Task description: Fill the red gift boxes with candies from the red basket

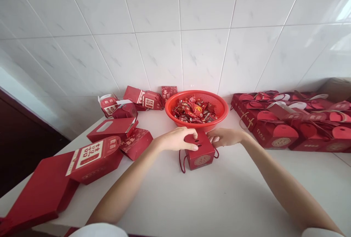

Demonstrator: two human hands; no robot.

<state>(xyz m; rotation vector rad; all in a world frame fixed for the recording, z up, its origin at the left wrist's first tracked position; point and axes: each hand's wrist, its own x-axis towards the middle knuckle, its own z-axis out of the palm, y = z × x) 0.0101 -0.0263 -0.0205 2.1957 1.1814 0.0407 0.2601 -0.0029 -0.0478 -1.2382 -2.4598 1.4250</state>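
A small red gift box with a round gold emblem on its front stands on the table before me. Dark red cord loops hang at its left and right sides, and small holes show in its top. My left hand grips the box from the left, thumb on the top and index finger curved over it. At the right rear side, my right hand has its fingers curled against the box, with the fingertips partly hidden. Just behind is a red plastic basket of red-wrapped candies.
Many red boxes with handles stand in rows at the right. Several other red boxes lie along the left edge of the white table. A tiled wall closes off the back.
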